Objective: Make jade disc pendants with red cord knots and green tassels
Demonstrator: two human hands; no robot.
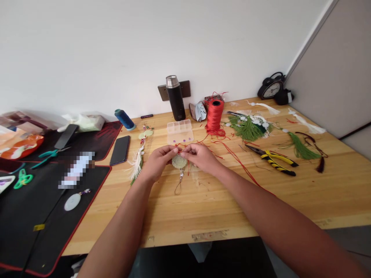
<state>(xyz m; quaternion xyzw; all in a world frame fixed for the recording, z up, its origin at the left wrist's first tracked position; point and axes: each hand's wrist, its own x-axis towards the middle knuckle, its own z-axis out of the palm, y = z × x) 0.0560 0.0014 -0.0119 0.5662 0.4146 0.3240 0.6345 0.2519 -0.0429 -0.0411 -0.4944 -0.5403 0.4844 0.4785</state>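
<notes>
A round pale green carved pendant (pixel 179 161) is between my two hands, over the middle of the wooden table. Red cord (pixel 179 149) shows at its top, where my fingertips meet. My left hand (pixel 159 161) is closed, thumb and forefinger pinching the red cord from the left. From the right, my right hand (pixel 199 156) pinches at the pendant's upper edge and the cord, fingers curled. Below the pendant hang small clear beads (pixel 181 174) and a thin cord loop (pixel 177 188). The exact grip on the cord is partly hidden by my fingers.
Behind my hands stand a clear bead box (pixel 180 132), a black flask (pixel 176 100) and a red thread spool (pixel 215 116). Yellow-black pliers (pixel 274 159) and green tassels (pixel 246 128) lie right. A phone (pixel 119 150), white tassel (pixel 136 162) and blue spool (pixel 124 119) are left.
</notes>
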